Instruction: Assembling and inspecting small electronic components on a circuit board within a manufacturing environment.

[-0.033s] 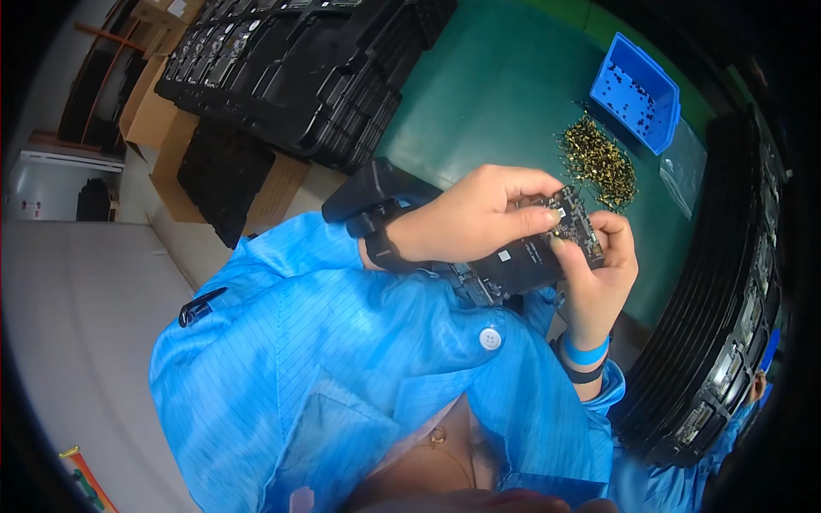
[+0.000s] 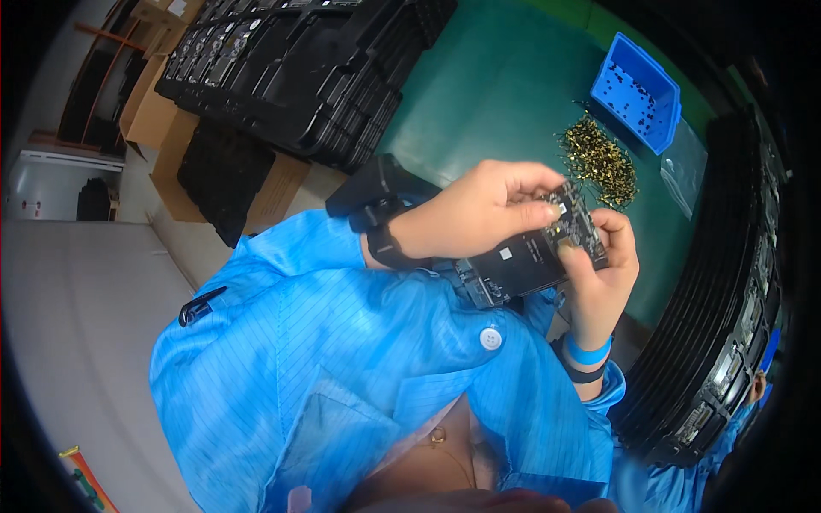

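Both my hands hold an opened phone body (image 2: 522, 265), tilted, with its circuit board (image 2: 575, 224) at the upper right end and a flat black block in the middle. My left hand (image 2: 500, 205) is closed on the board end, its thumb pressing near the upper edge. On the opposite edge my right hand (image 2: 603, 256) grips it, thumb on the board and fingers behind. A tiny gold part shows on the board between the thumbs. Beyond the hands lies a pile of small gold-and-black parts (image 2: 601, 162) on the green mat (image 2: 487, 94).
A blue bin (image 2: 665, 115) with small dark pieces stands at the far right, beside a clear plastic bag (image 2: 684, 167). Stacked black trays rise at the left (image 2: 291, 85) and right (image 2: 684, 342). A cardboard box (image 2: 162, 171) is farther left.
The phone body and my right thumb have shifted slightly. The thumbs are a little farther apart, and more of the circuit board shows between them.
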`<state>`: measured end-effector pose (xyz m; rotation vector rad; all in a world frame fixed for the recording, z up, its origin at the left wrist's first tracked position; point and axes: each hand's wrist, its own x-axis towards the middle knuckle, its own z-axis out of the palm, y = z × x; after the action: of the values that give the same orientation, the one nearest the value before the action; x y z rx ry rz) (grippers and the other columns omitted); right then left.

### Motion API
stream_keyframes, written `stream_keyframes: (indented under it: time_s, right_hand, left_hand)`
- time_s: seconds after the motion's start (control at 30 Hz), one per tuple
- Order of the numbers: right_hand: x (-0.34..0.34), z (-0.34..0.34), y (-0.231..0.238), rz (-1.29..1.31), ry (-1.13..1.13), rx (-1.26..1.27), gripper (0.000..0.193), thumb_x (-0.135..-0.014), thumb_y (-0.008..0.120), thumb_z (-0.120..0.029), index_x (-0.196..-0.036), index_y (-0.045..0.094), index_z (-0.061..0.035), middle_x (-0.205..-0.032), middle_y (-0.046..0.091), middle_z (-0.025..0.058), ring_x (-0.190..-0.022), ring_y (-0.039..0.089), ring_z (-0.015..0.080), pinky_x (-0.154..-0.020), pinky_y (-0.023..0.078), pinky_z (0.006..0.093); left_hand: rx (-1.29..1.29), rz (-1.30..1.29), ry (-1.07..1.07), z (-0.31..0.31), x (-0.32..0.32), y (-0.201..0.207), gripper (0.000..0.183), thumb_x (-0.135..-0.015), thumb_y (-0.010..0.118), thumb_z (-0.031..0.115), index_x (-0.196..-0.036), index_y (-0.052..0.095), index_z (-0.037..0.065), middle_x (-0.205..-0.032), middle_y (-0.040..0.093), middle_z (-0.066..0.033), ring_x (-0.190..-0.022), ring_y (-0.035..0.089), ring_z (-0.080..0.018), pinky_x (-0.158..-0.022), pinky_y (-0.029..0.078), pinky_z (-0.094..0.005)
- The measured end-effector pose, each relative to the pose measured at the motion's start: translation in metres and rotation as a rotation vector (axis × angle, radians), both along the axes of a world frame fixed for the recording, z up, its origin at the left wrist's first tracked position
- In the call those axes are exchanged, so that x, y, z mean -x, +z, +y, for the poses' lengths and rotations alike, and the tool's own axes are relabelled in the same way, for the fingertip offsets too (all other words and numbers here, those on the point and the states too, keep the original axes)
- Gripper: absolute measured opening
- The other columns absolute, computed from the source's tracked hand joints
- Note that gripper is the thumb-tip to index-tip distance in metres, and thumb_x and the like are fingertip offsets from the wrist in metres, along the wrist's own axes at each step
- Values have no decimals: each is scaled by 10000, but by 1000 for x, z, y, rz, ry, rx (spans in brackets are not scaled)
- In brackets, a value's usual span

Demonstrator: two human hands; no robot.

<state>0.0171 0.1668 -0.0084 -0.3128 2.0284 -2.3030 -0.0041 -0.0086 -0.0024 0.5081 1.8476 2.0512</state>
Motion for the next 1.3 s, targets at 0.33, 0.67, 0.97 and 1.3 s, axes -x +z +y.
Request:
stream_keyframes:
  time_s: [0.33, 0.67, 0.97, 1.3]
  right_hand:
    - [11, -4, -18, -12, 130, 164, 315, -831, 518, -64, -1127, 453, 24, -1100, 484, 112, -886, 554, 171, -732, 473, 270]
    - [11, 1, -5, -186, 80, 229, 249, -770, 559, 60, -1013, 514, 33, -883, 563, 83, -733, 582, 153, -595, 529, 260]
    - [5, 12, 8, -179, -38, 81, 262, -734, 615, 62, -982, 544, 20, -840, 604, 87, -772, 581, 125, -640, 501, 240]
    - [-3, 7, 3, 13, 76, -7, 278, -678, 648, 80, -935, 548, 50, -957, 507, 89, -784, 570, 121, -701, 445, 223]
  left_hand:
    - [-1178, -1064, -390, 22, -7, -45, 346, -892, 376, 288, -1011, 454, -28, -721, 454, -93, -613, 453, -143, -509, 392, -226]
    - [-1322, -1190, -544, 25, -10, -48, 378, -858, 493, 276, -1111, 484, -5, -868, 536, -101, -792, 501, -218, -636, 431, -292]
    - [-282, -265, -315, -22, 8, -8, 539, -788, 618, 287, -1192, 432, -18, -1047, 551, -122, -964, 533, -174, -806, 428, -275]
    - [-3, -235, -121, -5, -4, 5, 250, -790, 596, 114, -1005, 553, -7, -908, 594, -40, -836, 542, -81, -746, 429, -222]
